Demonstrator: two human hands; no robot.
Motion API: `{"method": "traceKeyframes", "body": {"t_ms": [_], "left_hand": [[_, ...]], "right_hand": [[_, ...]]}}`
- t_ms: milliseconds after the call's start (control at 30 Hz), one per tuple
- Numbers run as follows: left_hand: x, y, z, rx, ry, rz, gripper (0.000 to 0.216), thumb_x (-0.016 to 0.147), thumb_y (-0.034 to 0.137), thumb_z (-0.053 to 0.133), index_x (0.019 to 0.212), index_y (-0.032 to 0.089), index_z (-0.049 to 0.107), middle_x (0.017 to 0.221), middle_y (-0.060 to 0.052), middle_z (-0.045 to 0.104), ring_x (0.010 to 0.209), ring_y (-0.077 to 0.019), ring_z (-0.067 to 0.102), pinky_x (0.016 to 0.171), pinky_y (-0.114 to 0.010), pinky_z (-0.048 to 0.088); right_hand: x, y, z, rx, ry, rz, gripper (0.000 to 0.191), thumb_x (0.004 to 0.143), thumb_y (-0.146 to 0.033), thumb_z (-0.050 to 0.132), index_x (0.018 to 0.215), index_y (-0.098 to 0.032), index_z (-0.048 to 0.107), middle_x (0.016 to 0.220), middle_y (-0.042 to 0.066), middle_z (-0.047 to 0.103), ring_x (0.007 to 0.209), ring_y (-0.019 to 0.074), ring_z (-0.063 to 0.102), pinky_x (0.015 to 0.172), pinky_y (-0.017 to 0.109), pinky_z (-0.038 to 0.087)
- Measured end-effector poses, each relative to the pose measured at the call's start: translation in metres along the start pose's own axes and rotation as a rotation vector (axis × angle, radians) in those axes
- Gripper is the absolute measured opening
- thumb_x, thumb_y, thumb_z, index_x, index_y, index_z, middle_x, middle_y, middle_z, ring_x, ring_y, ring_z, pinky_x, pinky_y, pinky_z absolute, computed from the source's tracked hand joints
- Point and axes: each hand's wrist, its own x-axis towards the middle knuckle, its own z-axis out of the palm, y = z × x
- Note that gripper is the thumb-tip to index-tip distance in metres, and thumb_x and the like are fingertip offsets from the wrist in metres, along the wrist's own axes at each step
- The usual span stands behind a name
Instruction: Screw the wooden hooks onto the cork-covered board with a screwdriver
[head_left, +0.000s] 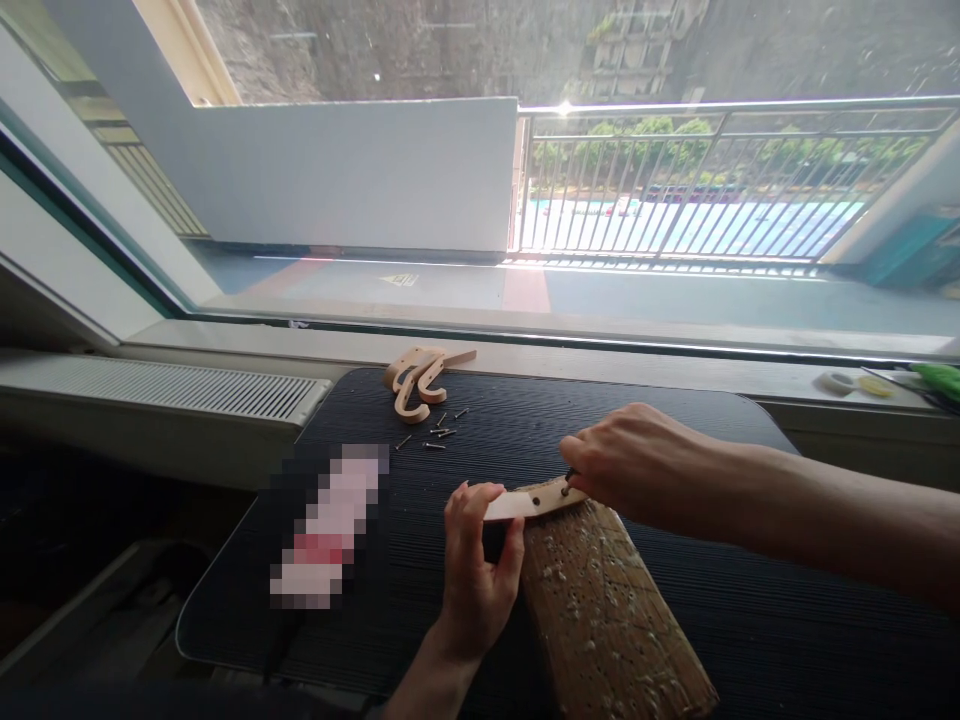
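The curved wooden strip [511, 505] is at the far end of a scarred wooden block [611, 605], its long axis running left to right with the right end tilted slightly toward the far side. It spans the gap between the hands: its left end is in the left grip, and its right end reaches the fingers of the right.

The left hand [478, 565] grasps the strip, thumb at the near edge and fingers over the far one. The right hand [619, 450] comes in from the right, fingers curled around a small dark piece [572, 475], mostly hidden, just beside a screw [565, 491] in the strip. That screw is nearer the right hand than the left; a dark hole lies to its left.

Farther left on the black bench [517, 420], loose screws [439, 432] lie scattered near a pile of wooden hooks [411, 378]. Nearer, at the left, is a pixelated item [330, 530] I cannot identify. Beyond the bench are the window sill [540, 362] and a railing [675, 190].
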Motion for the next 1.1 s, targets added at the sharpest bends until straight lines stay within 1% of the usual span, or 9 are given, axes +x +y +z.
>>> {"method": "traceKeyframes", "body": {"t_ms": [100, 200, 300, 400, 533, 667, 733, 967, 1100], "left_hand": [[-0.001, 0.001, -0.001, 0.008, 0.01, 0.0, 0.039, 0.083, 0.016, 0.058, 0.119, 0.02, 0.044, 0.106, -0.008, 0.059, 0.103, -0.0211, 0.056, 0.101, -0.05, 0.038], [-0.002, 0.001, -0.001, 0.014, 0.012, -0.01, 0.037, 0.084, 0.017, 0.057, 0.118, 0.021, 0.045, 0.107, -0.008, 0.059, 0.104, -0.0215, 0.056, 0.1, -0.05, 0.039], [-0.003, 0.001, -0.001, 0.014, 0.01, -0.001, 0.039, 0.083, 0.017, 0.058, 0.119, 0.022, 0.044, 0.108, -0.008, 0.059, 0.104, -0.0217, 0.056, 0.1, -0.05, 0.038], [-0.003, 0.001, -0.001, 0.013, 0.007, 0.004, 0.04, 0.083, 0.016, 0.058, 0.12, 0.021, 0.043, 0.108, -0.008, 0.059, 0.105, -0.0217, 0.056, 0.101, -0.05, 0.038], [-0.002, 0.0, 0.0, 0.007, 0.004, -0.003, 0.04, 0.083, 0.016, 0.058, 0.12, 0.021, 0.043, 0.107, -0.008, 0.059, 0.104, -0.0213, 0.056, 0.1, -0.049, 0.039], [-0.001, 0.0, 0.0, -0.003, -0.004, -0.008, 0.041, 0.083, 0.015, 0.058, 0.12, 0.021, 0.043, 0.107, -0.008, 0.058, 0.104, -0.0214, 0.055, 0.1, -0.05, 0.039], [-0.001, 0.0, 0.0, -0.001, -0.004, -0.006, 0.041, 0.083, 0.015, 0.058, 0.12, 0.021, 0.042, 0.107, -0.008, 0.058, 0.105, -0.0216, 0.055, 0.101, -0.05, 0.038], [-0.001, 0.002, -0.002, -0.004, -0.002, 0.0, 0.041, 0.083, 0.014, 0.058, 0.12, 0.02, 0.043, 0.108, -0.008, 0.058, 0.105, -0.0211, 0.055, 0.102, -0.05, 0.036], [-0.003, 0.001, -0.003, -0.002, -0.006, 0.002, 0.041, 0.082, 0.013, 0.058, 0.12, 0.02, 0.043, 0.108, -0.008, 0.058, 0.105, -0.0208, 0.055, 0.103, -0.05, 0.035]], "right_hand": [[-0.001, -0.002, -0.004, 0.015, -0.03, 0.128, 0.021, 0.089, -0.021, 0.049, 0.075, -0.013, 0.062, 0.064, 0.005, 0.067, 0.057, 0.0173, 0.063, 0.044, 0.027, 0.018], [-0.006, 0.0, -0.008, 0.012, -0.016, 0.156, 0.019, 0.088, -0.024, 0.05, 0.077, -0.014, 0.061, 0.064, 0.005, 0.067, 0.059, 0.0187, 0.064, 0.044, 0.027, 0.019], [-0.013, 0.002, -0.008, -0.015, 0.066, 0.053, 0.005, 0.08, -0.012, 0.057, 0.082, -0.016, 0.059, 0.068, 0.002, 0.065, 0.057, 0.0167, 0.061, 0.045, 0.026, 0.022], [-0.018, 0.0, -0.006, -0.043, 0.115, -0.084, 0.016, 0.073, -0.003, 0.059, 0.079, -0.018, 0.058, 0.073, 0.001, 0.063, 0.057, 0.0152, 0.059, 0.047, 0.026, 0.027], [-0.015, -0.004, 0.0, -0.029, 0.112, -0.143, 0.013, 0.077, -0.005, 0.057, 0.075, -0.017, 0.059, 0.073, 0.003, 0.063, 0.059, 0.0158, 0.059, 0.048, 0.027, 0.029], [-0.008, -0.002, 0.008, 0.0, 0.145, -0.112, 0.011, 0.078, -0.006, 0.056, 0.074, -0.016, 0.059, 0.069, 0.002, 0.063, 0.057, 0.0143, 0.059, 0.047, 0.026, 0.027], [-0.005, 0.0, 0.01, 0.012, 0.111, -0.059, 0.012, 0.079, -0.007, 0.055, 0.073, -0.016, 0.059, 0.064, 0.002, 0.063, 0.054, 0.014, 0.059, 0.045, 0.027, 0.024], [0.002, 0.001, 0.001, -0.038, 0.064, 0.089, 0.024, 0.09, -0.022, 0.046, 0.072, -0.015, 0.06, 0.06, 0.004, 0.065, 0.052, 0.0167, 0.061, 0.043, 0.027, 0.019], [-0.002, -0.001, -0.004, -0.026, 0.093, 0.067, 0.006, 0.082, -0.018, 0.057, 0.077, -0.016, 0.059, 0.064, 0.002, 0.065, 0.056, 0.0154, 0.061, 0.045, 0.026, 0.022]]}}
